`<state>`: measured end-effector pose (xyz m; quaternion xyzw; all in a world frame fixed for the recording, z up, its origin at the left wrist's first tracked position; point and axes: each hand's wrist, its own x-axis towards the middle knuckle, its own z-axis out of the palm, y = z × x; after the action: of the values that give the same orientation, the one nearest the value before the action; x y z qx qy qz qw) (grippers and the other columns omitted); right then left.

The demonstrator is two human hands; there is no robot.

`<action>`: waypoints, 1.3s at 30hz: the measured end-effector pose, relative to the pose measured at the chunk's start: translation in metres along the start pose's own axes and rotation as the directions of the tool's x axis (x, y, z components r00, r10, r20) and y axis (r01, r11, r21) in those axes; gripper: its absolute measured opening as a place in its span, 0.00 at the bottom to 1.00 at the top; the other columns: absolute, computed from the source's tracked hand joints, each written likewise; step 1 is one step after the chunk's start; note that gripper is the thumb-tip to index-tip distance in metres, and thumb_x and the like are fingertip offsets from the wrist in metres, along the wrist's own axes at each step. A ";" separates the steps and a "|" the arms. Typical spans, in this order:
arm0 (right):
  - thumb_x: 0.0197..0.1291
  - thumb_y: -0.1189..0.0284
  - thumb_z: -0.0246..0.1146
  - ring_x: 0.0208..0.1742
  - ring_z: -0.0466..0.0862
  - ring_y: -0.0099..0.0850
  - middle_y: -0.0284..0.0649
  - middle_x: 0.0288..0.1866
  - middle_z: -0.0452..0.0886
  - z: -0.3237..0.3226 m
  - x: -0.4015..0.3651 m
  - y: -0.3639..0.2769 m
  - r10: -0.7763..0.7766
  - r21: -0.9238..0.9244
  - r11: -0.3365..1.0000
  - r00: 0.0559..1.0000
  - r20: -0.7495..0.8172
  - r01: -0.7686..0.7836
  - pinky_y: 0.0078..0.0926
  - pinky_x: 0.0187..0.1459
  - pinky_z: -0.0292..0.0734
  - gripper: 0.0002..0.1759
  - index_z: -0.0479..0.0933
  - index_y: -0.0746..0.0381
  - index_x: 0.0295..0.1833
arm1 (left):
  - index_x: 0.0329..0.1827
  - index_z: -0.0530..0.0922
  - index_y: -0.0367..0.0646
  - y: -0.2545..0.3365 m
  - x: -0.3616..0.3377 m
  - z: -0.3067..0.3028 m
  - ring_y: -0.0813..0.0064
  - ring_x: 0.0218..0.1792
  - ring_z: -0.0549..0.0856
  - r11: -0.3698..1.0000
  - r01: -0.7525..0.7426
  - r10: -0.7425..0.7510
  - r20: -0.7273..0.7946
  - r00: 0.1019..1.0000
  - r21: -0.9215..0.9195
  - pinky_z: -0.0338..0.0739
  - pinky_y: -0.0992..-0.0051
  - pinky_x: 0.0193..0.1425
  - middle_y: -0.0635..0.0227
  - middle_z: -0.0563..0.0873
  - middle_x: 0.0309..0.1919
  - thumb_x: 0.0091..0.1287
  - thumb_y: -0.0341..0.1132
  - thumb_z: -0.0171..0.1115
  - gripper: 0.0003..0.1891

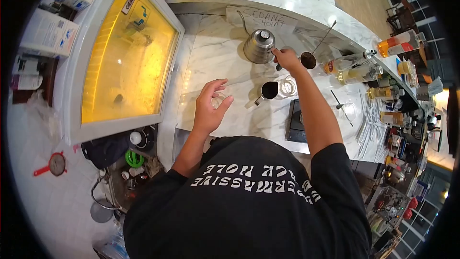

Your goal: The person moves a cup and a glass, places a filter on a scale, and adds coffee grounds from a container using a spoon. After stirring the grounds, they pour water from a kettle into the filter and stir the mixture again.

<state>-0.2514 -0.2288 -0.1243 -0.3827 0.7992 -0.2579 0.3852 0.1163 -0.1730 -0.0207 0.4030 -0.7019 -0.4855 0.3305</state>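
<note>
My right hand (286,59) is wrapped round the dark handle of a steel gooseneck kettle (258,47), which has a round thermometer dial on its lid and its spout toward the back. My left hand (209,105) curves round a small clear glass (218,100), thumb on one side and fingers on the other; the glass is partly hidden. Between the hands stands a metal pitcher (270,90) with a dark inside. Touching or close beside it is a clear glass vessel (288,87). A cup of dark brown contents (307,60) holds a long twisted bar spoon (326,36).
A black scale (297,127) lies near the front edge. Bottles (354,61) and scattered straws (373,129) line the right. At left, a yellow-lit glass-door fridge (129,57) borders the counter (206,43). A handwritten cardboard sign (262,19) leans at the back.
</note>
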 end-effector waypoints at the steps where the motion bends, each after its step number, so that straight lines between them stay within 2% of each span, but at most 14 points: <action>1: 0.72 0.44 0.65 0.45 0.90 0.47 0.55 0.41 0.92 0.005 -0.005 0.001 0.016 0.098 0.995 1.000 0.007 -0.016 0.42 0.52 0.81 0.36 0.88 0.73 0.42 | 0.72 0.79 0.42 -0.003 0.003 -0.003 0.66 0.65 0.87 1.000 0.002 -0.002 0.013 1.000 0.001 0.80 0.64 0.65 0.63 0.85 0.69 0.69 0.31 0.75 0.27; 2: 0.73 0.44 0.65 0.42 0.89 0.43 0.52 0.39 0.92 0.011 -0.010 0.002 0.029 0.194 0.980 0.999 0.017 -0.032 0.41 0.50 0.81 0.35 0.88 0.71 0.41 | 0.72 0.79 0.42 -0.005 0.007 -0.004 0.66 0.65 0.87 1.000 -0.002 0.002 0.030 1.000 -0.006 0.80 0.64 0.65 0.63 0.85 0.68 0.69 0.31 0.75 0.27; 3: 0.74 0.46 0.64 0.37 0.85 0.34 0.43 0.35 0.89 0.015 -0.017 0.001 0.028 0.261 0.965 1.000 0.011 -0.030 0.37 0.47 0.78 0.31 0.87 0.68 0.38 | 0.72 0.79 0.42 -0.006 0.011 -0.006 0.66 0.65 0.87 1.000 -0.006 0.006 0.043 0.999 -0.011 0.80 0.64 0.65 0.62 0.86 0.68 0.69 0.31 0.75 0.27; 6: 0.76 0.47 0.65 0.30 0.79 0.28 0.35 0.27 0.81 0.029 -0.027 -0.008 0.041 0.425 0.904 0.999 0.020 -0.046 0.30 0.39 0.74 0.29 0.81 0.63 0.35 | 0.72 0.79 0.42 -0.010 0.016 -0.010 0.65 0.65 0.87 0.999 -0.012 0.014 0.060 0.998 -0.036 0.80 0.64 0.65 0.62 0.86 0.68 0.69 0.31 0.75 0.28; 7: 0.75 0.48 0.66 0.28 0.76 0.25 0.32 0.24 0.76 0.036 -0.027 -0.009 0.093 0.432 0.899 0.995 -0.026 -0.073 0.30 0.34 0.70 0.28 0.77 0.60 0.31 | 0.72 0.80 0.42 -0.011 0.018 -0.012 0.65 0.65 0.87 0.999 -0.015 0.018 0.062 0.998 -0.045 0.80 0.64 0.65 0.62 0.86 0.68 0.68 0.31 0.76 0.28; 10: 0.72 0.47 0.66 0.32 0.79 0.32 0.43 0.29 0.84 0.048 -0.020 -0.001 0.093 0.340 0.940 0.979 -0.182 -0.025 0.37 0.40 0.75 0.33 0.83 0.72 0.35 | 0.71 0.82 0.43 -0.017 0.020 -0.018 0.64 0.62 0.88 0.998 -0.010 0.012 0.045 0.999 -0.056 0.81 0.63 0.64 0.60 0.86 0.64 0.68 0.34 0.77 0.28; 11: 0.71 0.49 0.67 0.31 0.75 0.31 0.43 0.25 0.81 0.049 -0.019 0.003 0.072 0.347 0.938 0.973 -0.221 0.010 0.39 0.39 0.74 0.33 0.83 0.75 0.35 | 0.71 0.82 0.43 -0.019 0.019 -0.021 0.64 0.62 0.88 0.999 -0.001 0.003 0.048 0.999 -0.047 0.81 0.63 0.64 0.60 0.86 0.64 0.68 0.34 0.77 0.28; 15: 0.68 0.53 0.68 0.28 0.74 0.32 0.47 0.22 0.78 0.048 -0.025 0.000 -0.044 0.252 0.958 0.937 -0.347 0.139 0.43 0.37 0.75 0.31 0.84 0.77 0.37 | 0.71 0.82 0.43 -0.027 0.021 -0.035 0.65 0.62 0.88 1.000 0.023 -0.022 0.041 0.999 -0.014 0.81 0.63 0.63 0.60 0.86 0.64 0.68 0.35 0.77 0.28; 21: 0.67 0.55 0.69 0.27 0.74 0.30 0.43 0.22 0.76 0.057 -0.034 -0.012 -0.143 0.187 0.957 0.920 -0.365 0.223 0.41 0.35 0.75 0.29 0.83 0.77 0.37 | 0.70 0.82 0.43 -0.033 0.027 -0.046 0.65 0.61 0.88 1.000 0.015 -0.015 0.020 1.000 0.002 0.81 0.63 0.63 0.60 0.87 0.63 0.68 0.35 0.78 0.27; 27: 0.67 0.58 0.71 0.26 0.69 0.24 0.36 0.20 0.72 0.049 -0.071 -0.047 -0.164 0.277 0.930 0.948 -0.273 0.240 0.35 0.31 0.69 0.26 0.83 0.76 0.35 | 0.69 0.83 0.42 -0.027 0.021 -0.049 0.65 0.59 0.89 1.000 -0.016 0.016 -0.017 1.000 -0.004 0.81 0.64 0.63 0.61 0.88 0.62 0.68 0.34 0.77 0.26; 33: 0.68 0.60 0.72 0.27 0.66 0.19 0.27 0.22 0.70 0.031 -0.128 -0.088 -0.138 0.412 0.873 0.942 -0.307 0.262 0.28 0.29 0.62 0.24 0.83 0.73 0.31 | 0.67 0.83 0.42 -0.029 0.000 -0.052 0.66 0.59 0.89 0.999 -0.032 0.032 -0.033 0.999 -0.011 0.81 0.65 0.62 0.61 0.88 0.60 0.68 0.33 0.77 0.25; 36: 0.68 0.61 0.72 0.27 0.66 0.18 0.25 0.23 0.71 0.014 -0.162 -0.098 -0.162 0.398 0.866 0.923 -0.350 0.303 0.27 0.28 0.61 0.22 0.83 0.71 0.30 | 0.67 0.83 0.41 -0.027 -0.008 -0.052 0.66 0.59 0.89 0.999 -0.046 0.046 -0.027 0.999 0.005 0.81 0.65 0.63 0.61 0.88 0.60 0.68 0.32 0.77 0.24; 39: 0.68 0.63 0.72 0.26 0.66 0.17 0.24 0.23 0.71 -0.002 -0.193 -0.091 -0.128 0.482 0.816 0.913 -0.387 0.319 0.26 0.28 0.59 0.21 0.82 0.69 0.28 | 0.67 0.83 0.41 -0.023 -0.016 -0.047 0.66 0.59 0.89 0.998 -0.063 0.063 -0.001 0.998 0.007 0.81 0.65 0.63 0.61 0.88 0.60 0.67 0.32 0.77 0.25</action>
<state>-0.1363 -0.1248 0.0221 -0.3025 0.6976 -0.5760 0.3002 0.1696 -0.1833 -0.0291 0.3819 -0.7159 -0.4721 0.3447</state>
